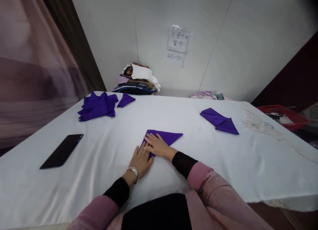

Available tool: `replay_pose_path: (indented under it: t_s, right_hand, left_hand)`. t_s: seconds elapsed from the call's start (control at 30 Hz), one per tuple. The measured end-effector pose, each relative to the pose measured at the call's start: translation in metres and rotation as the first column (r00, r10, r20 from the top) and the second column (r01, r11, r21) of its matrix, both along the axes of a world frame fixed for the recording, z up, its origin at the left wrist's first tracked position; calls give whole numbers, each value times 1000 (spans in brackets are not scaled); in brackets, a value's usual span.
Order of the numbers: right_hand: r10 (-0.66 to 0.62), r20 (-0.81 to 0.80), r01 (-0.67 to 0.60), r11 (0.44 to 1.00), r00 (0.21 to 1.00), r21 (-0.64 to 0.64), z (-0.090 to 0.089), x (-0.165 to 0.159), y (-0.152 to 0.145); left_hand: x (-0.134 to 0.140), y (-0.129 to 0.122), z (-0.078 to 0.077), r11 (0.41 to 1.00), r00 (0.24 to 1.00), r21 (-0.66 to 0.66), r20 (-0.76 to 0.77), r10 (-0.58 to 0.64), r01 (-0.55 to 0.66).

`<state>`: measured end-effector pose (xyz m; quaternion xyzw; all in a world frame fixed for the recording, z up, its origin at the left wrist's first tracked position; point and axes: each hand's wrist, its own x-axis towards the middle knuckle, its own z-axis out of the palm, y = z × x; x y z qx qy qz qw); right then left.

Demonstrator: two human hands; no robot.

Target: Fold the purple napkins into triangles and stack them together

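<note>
Head view: the purple folded napkin (171,137) is pointing right, long axis slanting down-left, lying under the straightened fingers of your left hand (141,163) and right hand (159,147), neither gripping.

single head-worn view, forward and down, hands (141,164) near, wall (154,18) beyond

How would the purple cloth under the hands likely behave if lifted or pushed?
The purple cloth is probably light and floppy: it lies thin and flat, and the similar purple pile at left has loose, wavy edges. Pushed, it may slide or ruck, since the white tablecloth beneath looks smooth and glossy.
</note>
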<state>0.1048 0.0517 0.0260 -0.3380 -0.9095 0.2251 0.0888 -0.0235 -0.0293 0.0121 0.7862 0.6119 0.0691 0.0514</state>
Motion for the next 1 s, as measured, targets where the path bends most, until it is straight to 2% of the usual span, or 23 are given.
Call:
replay_pose_path:
  t_s: [0.17,0.27,0.47,0.6,0.7,0.73,0.8,0.9,1.0]
  right_hand:
    - [-33,51,26,992,998,120,-5,19,13]
    - [-120,104,101,979,987,175,-6,43,33]
    - [-327,193,295,939,925,178,-9,94,76]
    - [-506,168,477,859,846,187,-10,126,89]
    - [-624,38,614,777,781,138,-7,140,83]
    - [-621,-24,618,775,784,127,-5,142,77]
    - [-527,-132,542,830,840,134,-2,137,60]
    - [-264,-174,293,941,949,171,-1,120,26]
    - [-62,-133,87,978,989,192,-5,102,-6]
  left_hand:
    - [-6,-2,-13,998,999,52,-43,-18,21]
    - [-7,-1,-13,997,998,72,-53,-30,34]
    - [-5,-1,-11,997,998,72,-54,-23,26]
    - [-5,-3,-11,998,999,66,-38,-19,21]
    - [-4,-3,-9,999,1000,39,-3,-17,17]
    - [-4,-3,-7,1000,1000,20,14,-17,17]
    - [-5,-3,-2,999,998,-34,57,-18,20]
    - [-9,-7,9,997,991,-65,133,-20,29]
    - [-20,-20,17,999,986,26,162,-30,26]
